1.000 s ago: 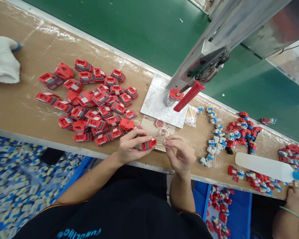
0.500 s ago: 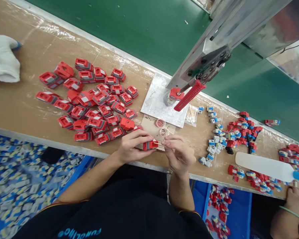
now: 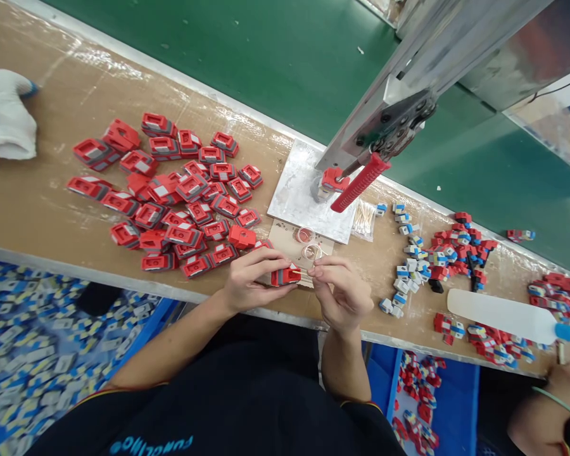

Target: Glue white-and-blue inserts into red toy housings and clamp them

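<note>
Between the fingers and thumb of my left hand point(image 3: 253, 280) is a red and grey plastic part point(image 3: 285, 275). My right hand point(image 3: 341, 290) pinches a thin swab stick point(image 3: 304, 272), whose tip touches the part. Just beyond my hands, two small round cups point(image 3: 312, 252) stand on a piece of cardboard point(image 3: 281, 237). Many similar red and grey parts point(image 3: 190, 185) lie to the left. A bag of swabs point(image 3: 363, 219) lies beside a metal plate point(image 3: 297, 183).
A press with a red handle point(image 3: 361, 182) rises behind the plate. On the right are piles of red, white and blue parts point(image 3: 444, 250) and a white bottle point(image 3: 501, 315). Another person's arm point(image 3: 546, 405) shows at the lower right. A white glove point(image 3: 6, 114) lies far left.
Both hands keep nearly the same place and hold. The view has shifted slightly, and the other person's hand at the right has moved a little.
</note>
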Tool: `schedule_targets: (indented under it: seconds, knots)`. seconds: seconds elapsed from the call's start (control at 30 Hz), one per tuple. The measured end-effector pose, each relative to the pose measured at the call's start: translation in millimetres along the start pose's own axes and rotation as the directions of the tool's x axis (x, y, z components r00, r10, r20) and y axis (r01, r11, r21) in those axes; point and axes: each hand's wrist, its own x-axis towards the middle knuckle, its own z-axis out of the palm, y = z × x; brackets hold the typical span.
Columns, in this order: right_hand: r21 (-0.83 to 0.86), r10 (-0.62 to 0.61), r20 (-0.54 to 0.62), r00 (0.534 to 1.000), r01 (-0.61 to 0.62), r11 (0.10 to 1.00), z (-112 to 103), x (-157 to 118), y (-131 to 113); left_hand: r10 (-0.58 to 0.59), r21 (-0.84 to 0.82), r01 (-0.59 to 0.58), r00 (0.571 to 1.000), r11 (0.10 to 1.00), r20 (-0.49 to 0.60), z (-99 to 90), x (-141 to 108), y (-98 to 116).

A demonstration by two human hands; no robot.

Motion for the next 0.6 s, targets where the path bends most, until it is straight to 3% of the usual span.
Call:
schedule_targets:
  seconds: [0.33,0.6]
  knots:
    - [0.106,-0.029,0.034,0.999,0.026,0.994,0.9,-1.0,-4.0,0.005,-0.04,-0.006,1.0,0.999,-0.006,0.5,-0.7,-0.3]
    - [0.052,-0.045,-0.002,0.999,0.045,0.998,2.6,2.6,-4.3,0.023,-0.022,-0.023,1.0,0.999,-0.013,0.6,1.6,1.1]
